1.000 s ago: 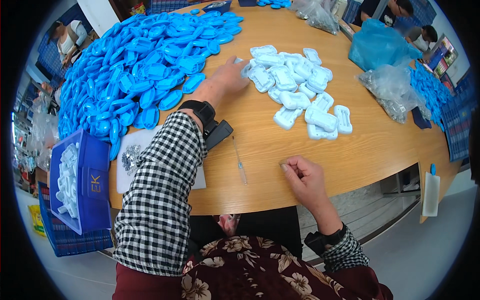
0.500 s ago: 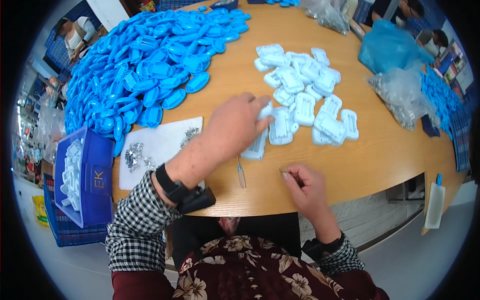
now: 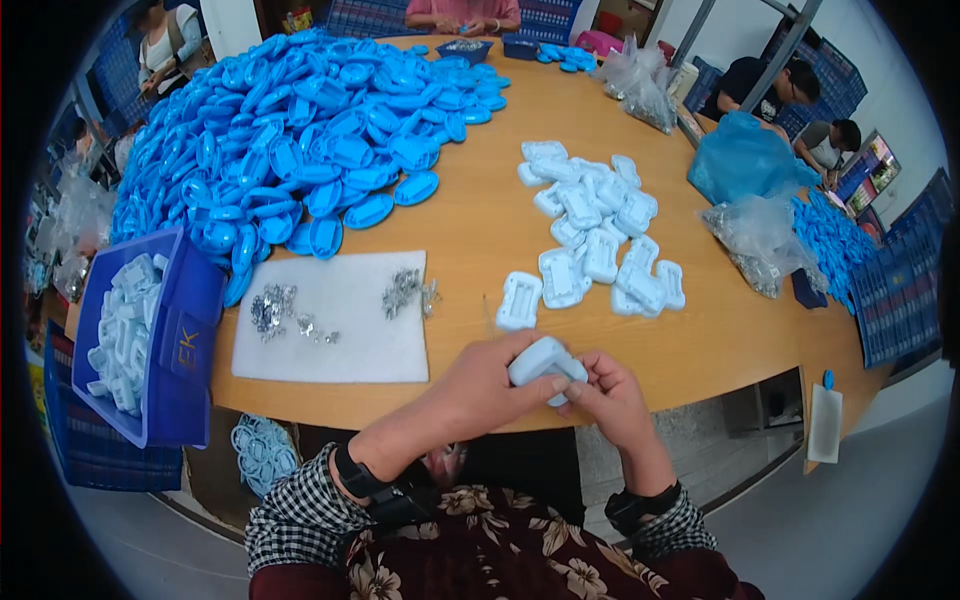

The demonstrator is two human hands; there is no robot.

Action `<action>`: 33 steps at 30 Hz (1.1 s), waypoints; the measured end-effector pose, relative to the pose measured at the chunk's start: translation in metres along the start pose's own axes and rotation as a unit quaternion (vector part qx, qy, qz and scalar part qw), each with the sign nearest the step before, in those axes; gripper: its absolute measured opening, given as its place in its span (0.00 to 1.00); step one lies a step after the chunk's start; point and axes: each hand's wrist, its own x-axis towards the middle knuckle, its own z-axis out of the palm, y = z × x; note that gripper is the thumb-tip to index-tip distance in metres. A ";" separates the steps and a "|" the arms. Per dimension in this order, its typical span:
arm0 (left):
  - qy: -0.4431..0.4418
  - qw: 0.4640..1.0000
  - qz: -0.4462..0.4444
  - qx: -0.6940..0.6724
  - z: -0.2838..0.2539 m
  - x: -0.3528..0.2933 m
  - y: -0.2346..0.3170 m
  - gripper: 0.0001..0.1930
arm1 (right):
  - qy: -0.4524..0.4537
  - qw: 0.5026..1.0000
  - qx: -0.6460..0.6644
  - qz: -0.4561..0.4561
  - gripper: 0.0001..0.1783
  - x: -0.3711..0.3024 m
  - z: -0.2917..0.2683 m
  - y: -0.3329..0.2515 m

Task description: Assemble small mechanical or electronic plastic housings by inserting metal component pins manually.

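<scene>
My left hand [image 3: 488, 384] is closed around a light-blue plastic casing [image 3: 540, 362], held tilted just above the table's near edge. My right hand [image 3: 618, 402] meets the casing's right end, thumb and fingers pinched together; whether a small part sits between them is hidden. Just beyond lies a similar casing [image 3: 519, 300], hollow side up, apart from a loose heap of light-blue casings [image 3: 600, 258]. To the left, a white mat [image 3: 350, 352] carries small metal pieces [image 3: 402, 292] in separate clusters.
A large pile of bright-blue oval shells [image 3: 300, 140] covers the table's far left. A purple bin [image 3: 190, 345] of light-blue parts stands at the left edge. Plastic bags [image 3: 750, 165] lie at the right. Other people [image 3: 765, 90] work around the table.
My left hand has lifted a casing off the heap and brought it toward me, to my right hand. The screwdriver that lay before me is now mostly hidden behind my left hand.
</scene>
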 end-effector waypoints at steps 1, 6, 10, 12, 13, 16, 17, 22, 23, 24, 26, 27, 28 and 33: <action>-0.032 0.988 -0.049 -0.144 -0.003 -0.006 -0.014 0.25 | -0.012 1.000 0.012 0.009 0.13 0.000 0.007 0.000; -0.004 0.970 0.037 -0.239 -0.017 -0.050 -0.029 0.32 | -0.064 0.994 0.041 0.083 0.13 0.014 0.064 -0.006; 0.143 0.932 0.024 -0.333 -0.035 -0.076 -0.047 0.27 | -0.121 0.989 -0.044 0.069 0.18 0.031 0.114 -0.011; 0.236 0.896 0.029 -0.374 -0.054 -0.091 -0.055 0.26 | -0.114 0.982 -0.142 0.046 0.18 0.042 0.125 -0.015; 0.248 0.885 0.022 -0.394 -0.063 -0.100 -0.063 0.27 | -0.112 0.975 -0.189 0.044 0.17 0.049 0.127 -0.018; 0.289 0.863 -0.013 -0.414 -0.084 -0.122 -0.082 0.27 | -0.106 0.940 -0.324 -0.008 0.12 0.077 0.135 -0.027; 0.298 0.864 -0.034 -0.404 -0.086 -0.128 -0.090 0.27 | -0.111 0.929 -0.352 -0.031 0.12 0.086 0.136 -0.024; 0.319 0.868 -0.055 -0.376 -0.081 -0.143 -0.099 0.24 | -0.101 0.869 -0.477 -0.084 0.09 0.127 0.156 -0.029; 0.302 0.878 -0.050 -0.368 -0.085 -0.149 -0.104 0.22 | -0.101 0.858 -0.496 -0.083 0.09 0.135 0.158 -0.029; 0.291 0.879 -0.055 -0.374 -0.088 -0.153 -0.107 0.22 | -0.093 0.847 -0.517 -0.084 0.10 0.141 0.159 -0.030; 0.264 0.882 -0.062 -0.385 -0.089 -0.156 -0.106 0.21 | -0.103 0.835 -0.535 -0.076 0.11 0.150 0.168 -0.028; 0.262 0.878 -0.060 -0.395 -0.089 -0.157 -0.101 0.19 | -0.104 0.829 -0.545 -0.073 0.11 0.154 0.171 -0.026; 0.252 0.887 -0.062 -0.382 -0.090 -0.160 -0.104 0.19 | -0.122 0.819 -0.553 -0.092 0.11 0.159 0.175 -0.022; 0.209 0.923 -0.053 -0.320 -0.092 -0.164 -0.107 0.17 | -0.178 0.778 -0.584 -0.146 0.12 0.176 0.197 -0.008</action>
